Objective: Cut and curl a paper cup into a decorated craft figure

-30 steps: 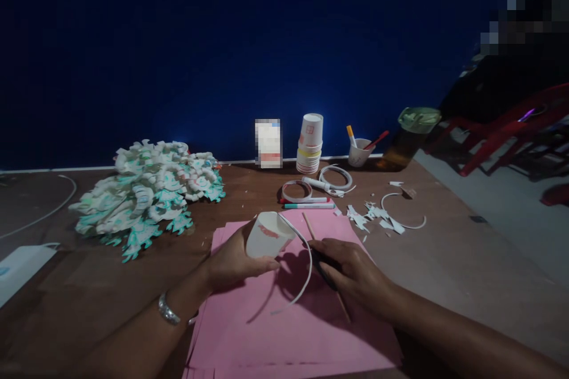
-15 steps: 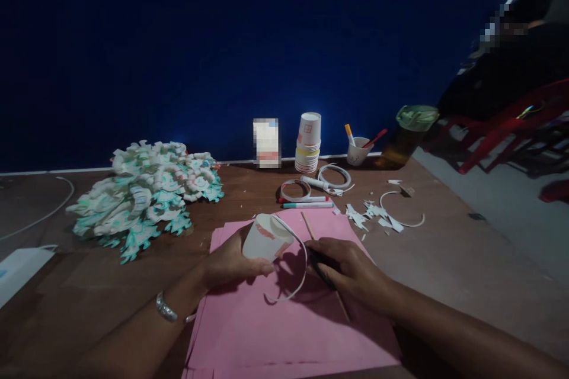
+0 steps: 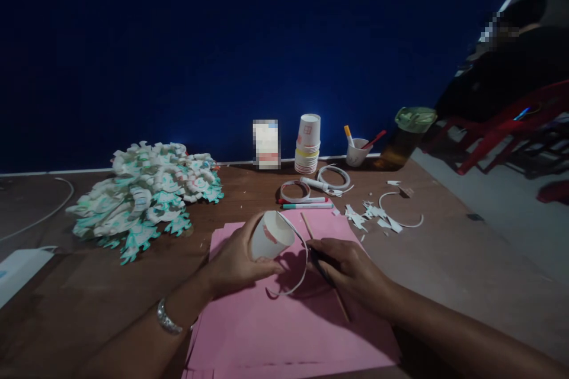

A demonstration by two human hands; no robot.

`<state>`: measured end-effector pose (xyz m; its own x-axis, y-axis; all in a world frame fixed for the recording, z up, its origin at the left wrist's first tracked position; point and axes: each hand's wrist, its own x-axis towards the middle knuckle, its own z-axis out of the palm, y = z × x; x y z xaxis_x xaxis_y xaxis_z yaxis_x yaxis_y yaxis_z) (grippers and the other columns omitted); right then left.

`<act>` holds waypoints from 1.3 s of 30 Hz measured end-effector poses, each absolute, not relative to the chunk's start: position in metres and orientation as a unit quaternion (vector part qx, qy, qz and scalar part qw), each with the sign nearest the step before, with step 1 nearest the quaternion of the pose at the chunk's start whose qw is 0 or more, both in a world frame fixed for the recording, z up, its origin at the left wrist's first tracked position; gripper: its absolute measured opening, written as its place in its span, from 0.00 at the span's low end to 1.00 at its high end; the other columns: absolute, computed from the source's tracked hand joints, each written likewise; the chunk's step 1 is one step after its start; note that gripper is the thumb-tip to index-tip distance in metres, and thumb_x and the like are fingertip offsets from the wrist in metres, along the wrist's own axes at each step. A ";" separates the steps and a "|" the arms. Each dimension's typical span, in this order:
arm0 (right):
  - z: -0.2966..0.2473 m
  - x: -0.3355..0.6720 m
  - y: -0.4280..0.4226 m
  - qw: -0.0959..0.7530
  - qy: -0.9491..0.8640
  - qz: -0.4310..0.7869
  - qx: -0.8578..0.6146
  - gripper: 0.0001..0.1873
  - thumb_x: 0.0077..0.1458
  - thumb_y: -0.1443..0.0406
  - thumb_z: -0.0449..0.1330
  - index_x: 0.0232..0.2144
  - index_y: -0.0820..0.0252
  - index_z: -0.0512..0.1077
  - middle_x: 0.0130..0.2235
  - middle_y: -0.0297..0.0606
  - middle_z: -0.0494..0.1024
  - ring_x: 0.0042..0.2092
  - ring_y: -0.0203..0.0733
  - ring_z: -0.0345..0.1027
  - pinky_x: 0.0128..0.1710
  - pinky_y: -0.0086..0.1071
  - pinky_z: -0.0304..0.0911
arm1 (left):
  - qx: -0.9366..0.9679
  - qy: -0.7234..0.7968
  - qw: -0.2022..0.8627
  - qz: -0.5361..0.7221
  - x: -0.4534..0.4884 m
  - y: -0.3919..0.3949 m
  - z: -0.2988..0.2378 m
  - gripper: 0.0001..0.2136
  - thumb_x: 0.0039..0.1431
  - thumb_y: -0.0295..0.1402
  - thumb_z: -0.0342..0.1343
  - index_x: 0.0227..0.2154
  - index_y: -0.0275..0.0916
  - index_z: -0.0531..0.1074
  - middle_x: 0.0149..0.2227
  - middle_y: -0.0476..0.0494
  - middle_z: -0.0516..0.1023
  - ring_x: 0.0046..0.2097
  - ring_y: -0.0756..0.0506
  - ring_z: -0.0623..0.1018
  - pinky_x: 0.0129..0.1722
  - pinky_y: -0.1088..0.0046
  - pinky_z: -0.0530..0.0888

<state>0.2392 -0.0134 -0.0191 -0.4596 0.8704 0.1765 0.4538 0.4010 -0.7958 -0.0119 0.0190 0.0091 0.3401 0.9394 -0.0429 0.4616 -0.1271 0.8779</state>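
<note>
My left hand point(image 3: 242, 260) is wrapped around a white paper cup point(image 3: 269, 238) with a reddish print, tilted so its open end faces up and right. A thin curled rim strip point(image 3: 306, 266) hangs from the cup's edge, its loose end curving down over the pink paper point(image 3: 284, 331). My right hand point(image 3: 351, 266) is closed on dark-handled scissors point(image 3: 320, 266), just right of the strip; their blades are mostly hidden. Under that hand a thin wooden stick point(image 3: 306, 224) lies across the paper.
Left stands a pile of cut paper cups point(image 3: 151, 189) with green edges. Behind the paper are two markers point(image 3: 306, 206), rim rings point(image 3: 334, 176), stacked cups point(image 3: 309, 142) and a pen cup point(image 3: 358, 154). White scraps point(image 3: 377, 213) and a lidded container point(image 3: 406, 136) are right. A person point(image 3: 511, 71) sits beyond.
My left hand has turned the cup slightly and shifted it a little to the right. The hanging strip has moved slightly with it. My right hand has barely moved.
</note>
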 end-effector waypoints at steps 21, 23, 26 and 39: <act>-0.021 0.238 -0.016 0.288 -0.780 0.367 -0.417 0.12 0.63 0.68 0.55 0.46 0.61 0.75 0.41 0.43 0.81 0.42 0.45 0.74 0.43 0.34 0.67 | 0.616 0.467 0.582 0.252 -0.023 0.026 -0.002 0.26 0.40 0.28 0.69 0.47 0.39 0.73 0.30 0.49 0.78 0.29 0.50 0.74 0.27 0.77 0.71; -0.021 0.238 -0.016 0.291 -0.776 0.373 -0.416 0.14 0.62 0.68 0.55 0.49 0.61 0.74 0.42 0.43 0.81 0.43 0.45 0.74 0.44 0.35 0.67 | 0.613 0.451 0.598 0.252 -0.022 0.026 -0.003 0.27 0.40 0.28 0.69 0.48 0.39 0.73 0.30 0.49 0.77 0.28 0.50 0.74 0.26 0.77 0.71; -0.021 0.238 -0.017 0.290 -0.774 0.384 -0.412 0.15 0.62 0.68 0.55 0.49 0.60 0.75 0.42 0.42 0.81 0.43 0.45 0.74 0.44 0.36 0.68 | 0.616 0.431 0.610 0.250 -0.022 0.027 -0.003 0.30 0.40 0.29 0.70 0.50 0.39 0.72 0.28 0.50 0.76 0.27 0.51 0.73 0.24 0.78 0.70; -0.018 0.237 -0.017 0.298 -0.771 0.377 -0.417 0.14 0.61 0.68 0.56 0.47 0.59 0.76 0.40 0.40 0.81 0.41 0.44 0.74 0.42 0.34 0.68 | 0.618 0.419 0.629 0.215 -0.025 0.030 -0.008 0.34 0.39 0.33 0.72 0.54 0.39 0.70 0.39 0.42 0.80 0.34 0.46 0.77 0.28 0.74 0.73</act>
<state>0.2375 -0.0167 -0.0182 -0.4745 0.8683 0.1442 0.4192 0.3670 -0.8304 -0.0252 0.0301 -0.0082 0.5559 0.7890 -0.2618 0.2474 0.1436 0.9582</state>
